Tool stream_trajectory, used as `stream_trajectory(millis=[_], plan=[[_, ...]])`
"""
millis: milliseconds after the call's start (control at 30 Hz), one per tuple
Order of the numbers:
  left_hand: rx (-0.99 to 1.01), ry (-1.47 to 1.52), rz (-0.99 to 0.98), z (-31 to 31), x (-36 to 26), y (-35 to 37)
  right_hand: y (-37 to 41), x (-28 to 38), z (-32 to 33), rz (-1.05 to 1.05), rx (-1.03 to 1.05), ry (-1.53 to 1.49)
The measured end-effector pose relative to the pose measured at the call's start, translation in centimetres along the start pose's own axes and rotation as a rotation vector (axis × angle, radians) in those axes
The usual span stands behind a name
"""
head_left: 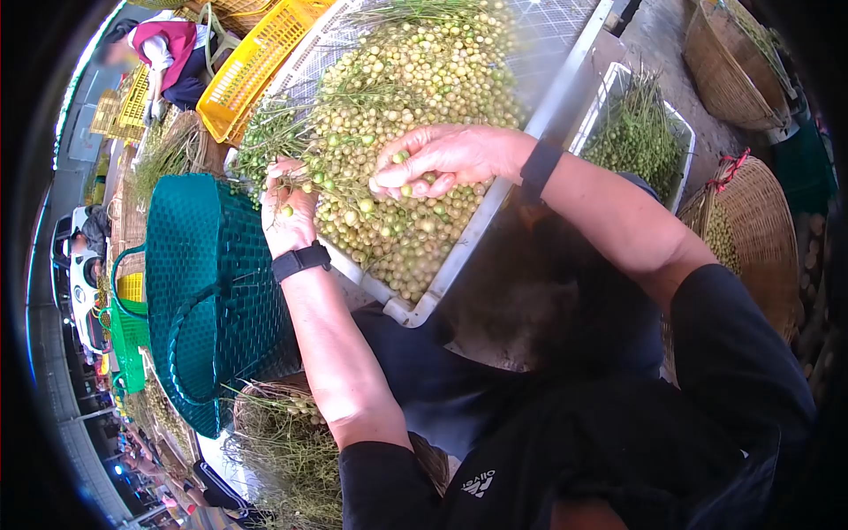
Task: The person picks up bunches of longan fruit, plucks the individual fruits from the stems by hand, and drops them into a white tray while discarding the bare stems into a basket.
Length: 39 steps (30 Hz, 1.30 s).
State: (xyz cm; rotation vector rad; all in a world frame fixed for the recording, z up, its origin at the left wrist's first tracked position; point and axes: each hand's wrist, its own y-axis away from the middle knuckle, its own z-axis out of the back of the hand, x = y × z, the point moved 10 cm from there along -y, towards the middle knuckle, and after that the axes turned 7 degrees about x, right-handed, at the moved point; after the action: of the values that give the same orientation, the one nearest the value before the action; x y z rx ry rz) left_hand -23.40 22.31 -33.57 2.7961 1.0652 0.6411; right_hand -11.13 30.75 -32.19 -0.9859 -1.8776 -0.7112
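- Left hand: my left hand (pixel 288 233) was closed, its thumb and fingers gripping a thin-stemmed sprig (pixel 328 184) with round green fruits.
- Right hand: my right hand (pixel 455 157) was set in a closed pinch, palm side toward the left hand. Green fruits sat against its fingers; I could not tell what lay between the fingertips.
- Alignment: the sprig ran crosswise in the gap between my two hands. Its long axis pointed from the left fingers toward the right fingertips, so the right hand was reached sideways, to the right of the left grip. The left hand was nearer the gripped stems.
- Below both hands: a pile of loose fruits (pixel 389 249) covered much of a white-rimmed tray (pixel 455 265).
- Beyond the left fingers: a bunch of fruiting stems (pixel 274 132) lay at the tray's left side.
- Left of the left hand: a teal woven basket (pixel 181 256) stood just beside the wrist.
- Right of the right wrist: a white crate (pixel 685 146) held green fruiting sprigs (pixel 632 132).
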Motion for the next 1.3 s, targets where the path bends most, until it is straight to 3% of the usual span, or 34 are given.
stream_trajectory(millis=[100, 200, 300, 333, 400, 467, 533, 667, 800, 933, 1000, 1100, 1300], plan=[[0.045, -0.026, 0.036, 0.0, 0.4, -0.1, 0.0, -0.9, 0.8, -0.128, -0.036, 0.254], [0.042, -0.029, 0.108, 0.4, 0.8, -0.4, -0.1, -1.1, 2.5, -0.158, -0.201, 0.360], [0.051, -0.071, 0.098, 0.4, 0.6, -0.4, 0.0, -1.2, 2.3, -0.166, -0.196, 0.394], [0.070, -0.092, 0.118, 0.2, 0.7, -0.3, 0.3, -0.9, 2.2, -0.166, -0.196, 0.392], [0.110, -0.079, 0.104, -0.6, 0.2, 0.0, 0.7, -0.1, -0.1, -0.107, 0.050, 0.142], [0.153, -0.065, 0.091, -1.2, 0.0, 0.4, 0.3, -0.6, 0.8, -0.101, 0.100, 0.101], [0.143, 0.055, 0.233, -1.6, 2.6, 1.1, -0.1, 0.4, 2.1, 0.021, -0.051, -0.010], [0.124, 0.042, 0.301, -1.3, 5.5, 1.4, -0.7, -0.7, 1.8, 0.035, -0.181, 0.007], [0.072, 0.037, 0.218, -0.4, 5.7, 1.3, -1.9, -0.6, 1.7, 0.103, -0.132, 0.062], [0.116, 0.041, 0.270, -0.7, 4.9, 1.1, -1.2, 0.1, 2.5, 0.108, -0.186, 0.096], [0.129, 0.004, 0.229, -0.9, 4.0, 1.0, -1.0, 1.0, 2.2, 0.208, -0.109, 0.043], [0.137, -0.034, 0.153, -1.2, 2.6, 0.9, -0.6, 0.3, 3.7, 0.090, -0.246, -0.056], [0.067, 0.069, 0.160, -0.2, 4.4, 1.2, -1.2, -0.1, 2.4, 0.121, -0.224, 0.042]])
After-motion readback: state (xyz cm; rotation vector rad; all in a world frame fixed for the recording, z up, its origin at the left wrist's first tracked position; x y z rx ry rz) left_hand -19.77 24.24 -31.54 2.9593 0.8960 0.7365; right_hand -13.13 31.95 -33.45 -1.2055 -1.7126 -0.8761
